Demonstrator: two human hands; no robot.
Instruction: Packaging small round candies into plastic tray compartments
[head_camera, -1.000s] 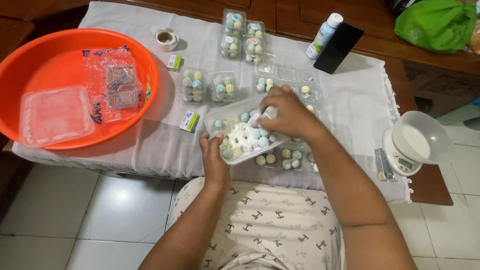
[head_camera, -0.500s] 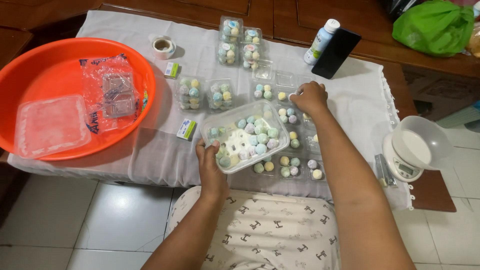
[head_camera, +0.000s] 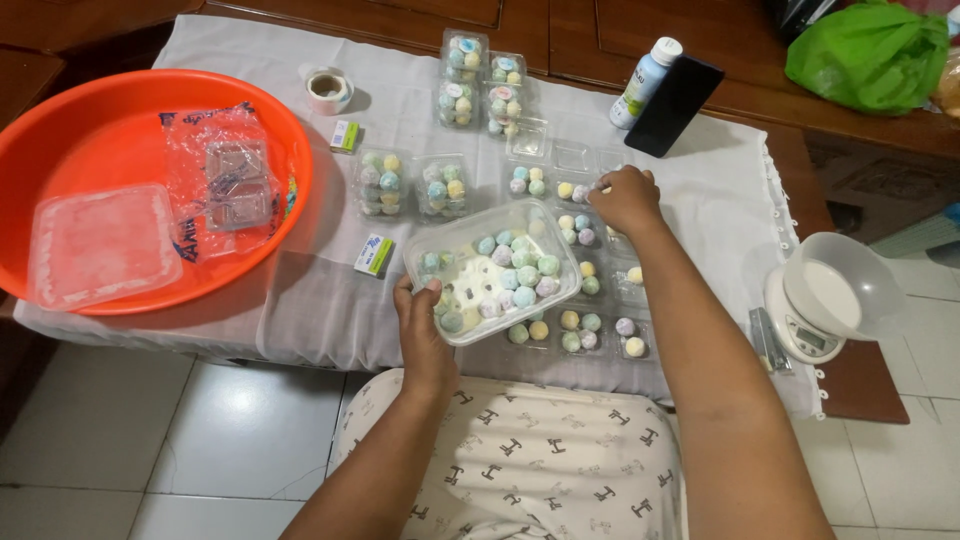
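**poster1:** Head view, so what's each hand got? Left hand (head_camera: 425, 335) looks clamped on something

**poster2:** yep, left grip is pinching the near rim of a clear plastic tub (head_camera: 492, 268) full of small pastel balls, thumb on top of the edge, tub held tilted just above the desk. Right hand (head_camera: 628, 198) is further out, fingertips pressed together over one little ball at a row of open clear trays (head_camera: 590, 300); can't tell if it's actually touching the tray

**poster1:** and around that?

**poster2:** those trays sit on a white cloth (head_camera: 300, 290) over the desk, partly under the tub. Closed packs of balls (head_camera: 415, 185) to the left of the right hand, more stacked behind. Small green-and-white box (head_camera: 376, 254) just beside the tub. Far left, a big orange basin (head_camera: 150, 120) with plastic bags and a lid. Right edge has a white kitchen scale (head_camera: 815, 300), and behind it a dark phone (head_camera: 672, 105) next to a white bottle (head_camera: 645, 82)
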